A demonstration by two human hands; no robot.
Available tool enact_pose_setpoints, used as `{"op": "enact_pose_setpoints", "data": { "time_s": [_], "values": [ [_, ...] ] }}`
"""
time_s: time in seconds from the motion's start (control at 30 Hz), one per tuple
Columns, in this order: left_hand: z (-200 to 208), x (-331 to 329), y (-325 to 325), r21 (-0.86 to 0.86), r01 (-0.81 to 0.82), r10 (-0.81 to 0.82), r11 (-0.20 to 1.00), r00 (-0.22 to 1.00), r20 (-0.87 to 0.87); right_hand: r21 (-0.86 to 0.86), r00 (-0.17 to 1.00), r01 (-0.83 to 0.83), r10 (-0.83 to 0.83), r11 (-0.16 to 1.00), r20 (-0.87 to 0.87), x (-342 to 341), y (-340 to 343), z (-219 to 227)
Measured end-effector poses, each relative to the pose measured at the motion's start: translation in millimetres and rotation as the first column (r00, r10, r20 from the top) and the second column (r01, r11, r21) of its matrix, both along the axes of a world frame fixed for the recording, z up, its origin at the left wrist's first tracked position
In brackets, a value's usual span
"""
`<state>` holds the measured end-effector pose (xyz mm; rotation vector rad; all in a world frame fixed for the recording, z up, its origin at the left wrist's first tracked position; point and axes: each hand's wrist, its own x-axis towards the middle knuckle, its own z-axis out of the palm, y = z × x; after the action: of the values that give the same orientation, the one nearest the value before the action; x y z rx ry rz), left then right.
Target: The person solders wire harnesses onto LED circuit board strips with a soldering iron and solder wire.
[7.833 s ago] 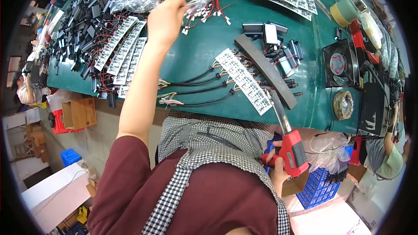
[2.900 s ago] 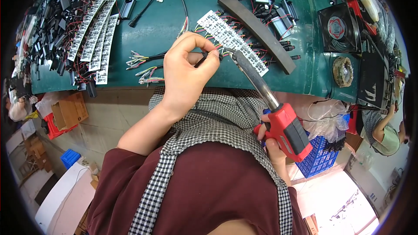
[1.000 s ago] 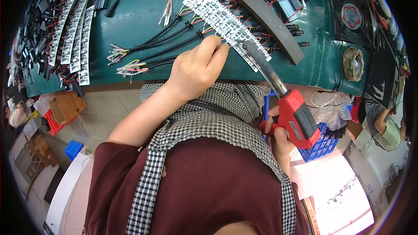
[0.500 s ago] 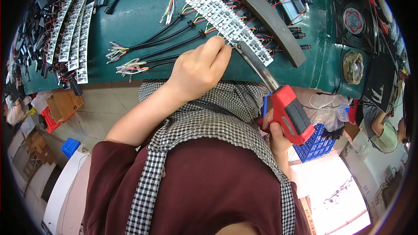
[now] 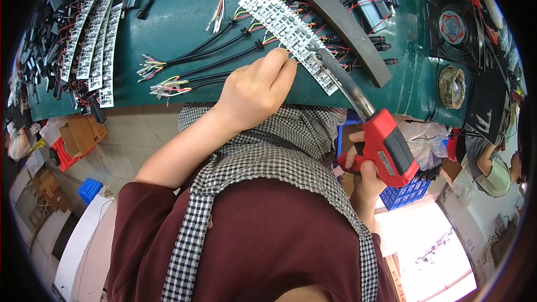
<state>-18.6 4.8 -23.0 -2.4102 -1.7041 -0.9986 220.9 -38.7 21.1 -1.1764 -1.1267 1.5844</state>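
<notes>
My right hand [image 5: 366, 173] is wrapped around the grip of a red soldering gun [image 5: 389, 148] with a black trigger side and a long metal barrel. Its tip reaches over the white circuit board strip [image 5: 279, 19], which lies slantwise and carries many small components. At the strip's near edge my left hand [image 5: 254, 86] is closed in a pinch on a thin wire, mostly hidden by the fingers. Black cables [image 5: 210, 54] with stripped coloured ends run leftward from the board, some passing behind my left hand.
A dark curved bar [image 5: 335, 22] lies behind the board, with black connectors and red wires around it. More board strips [image 5: 106, 50] and a heap of black parts sit at left. At right are a square fan [image 5: 453, 28] and a round roll [image 5: 453, 86].
The soldering gun and my right hand have shifted right and slightly down, the tip moving along the board toward its near right end. My left hand has stayed nearly still.
</notes>
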Motion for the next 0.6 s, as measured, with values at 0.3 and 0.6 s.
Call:
{"op": "enact_pose_setpoints", "data": {
  "time_s": [0.3,0.6],
  "values": [
    [1,-1,-1,-0.012,0.014,-0.015,1.000,0.999,-0.038,0.019,0.999,-0.031,0.031,0.999,0.031,7,-5,-5],
    [0,-2,-2,-0.007,0.028,-0.028,1.000,0.999,-0.034,0.002,0.991,-0.076,0.075,0.997,0.107,12,-11,-15]
  ]
}}
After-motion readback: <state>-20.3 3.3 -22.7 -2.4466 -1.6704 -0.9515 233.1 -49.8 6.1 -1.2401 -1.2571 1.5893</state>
